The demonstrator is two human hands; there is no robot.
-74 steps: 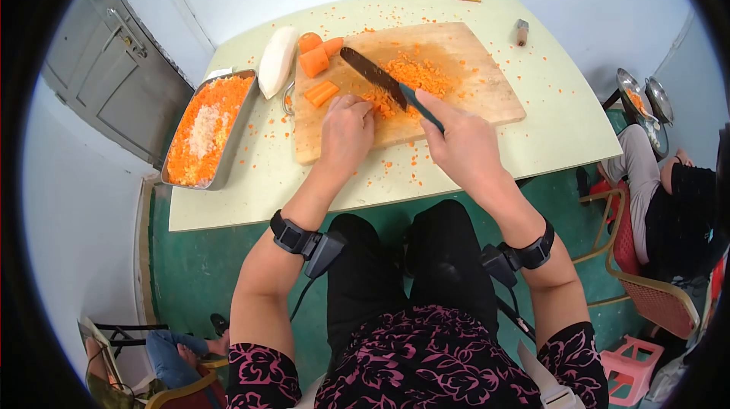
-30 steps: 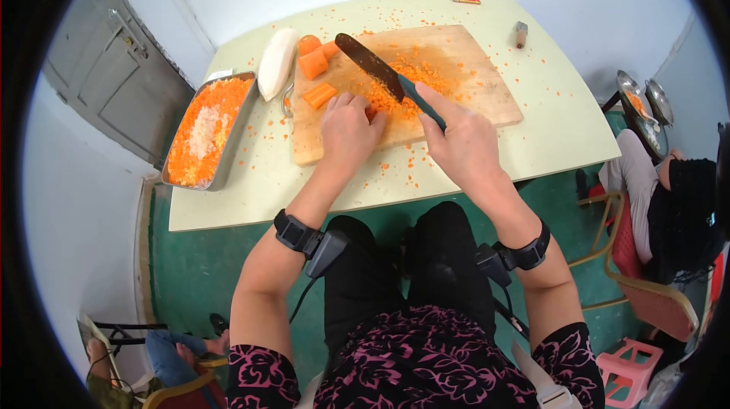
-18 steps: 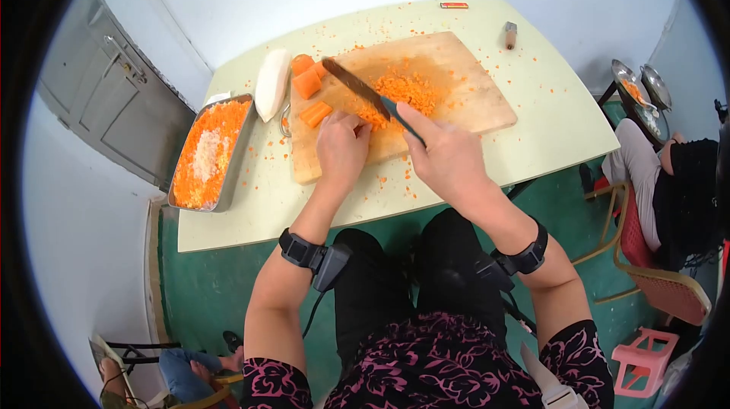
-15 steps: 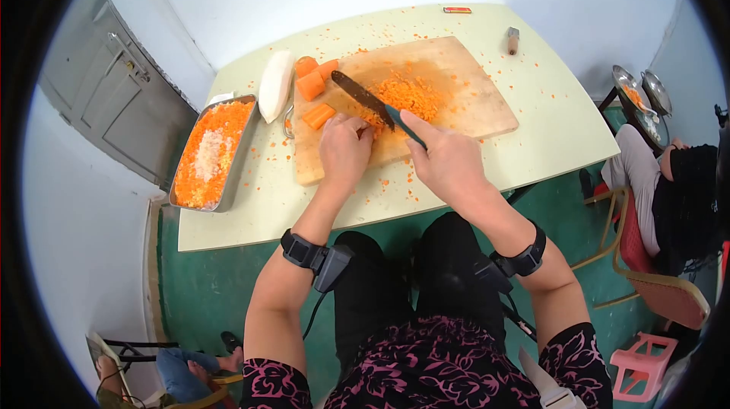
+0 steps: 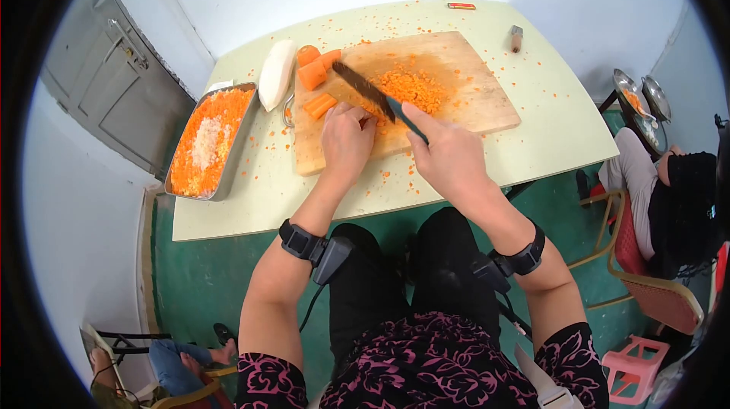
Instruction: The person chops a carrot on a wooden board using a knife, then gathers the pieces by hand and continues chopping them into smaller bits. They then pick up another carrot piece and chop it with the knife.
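Observation:
My right hand [image 5: 450,156] is wrapped round the green handle of a knife [image 5: 366,89], whose dark blade points up and left over the wooden cutting board [image 5: 479,97]. Close beside the blade, my left hand [image 5: 347,137] has its fingers bent together on the board; they hide most of what they hold, apparently carrot. Carrot sticks [image 5: 319,105] lie just past the left fingertips. Larger carrot pieces [image 5: 312,74] rest at the board's upper left. A heap of chopped carrot [image 5: 414,89] is right of the blade.
A peeled white radish [image 5: 276,74] and a metal tray [image 5: 247,116] of chopped carrot with a pale heap are left of the board. A peeler-like tool [image 5: 516,38] and a red packet [image 5: 461,6] lie farther back. Two other people sit at the right and lower left.
The view has shifted slightly. Both hands stay close together at the board, and the knife remains in my right hand with its blade slightly changed in angle.

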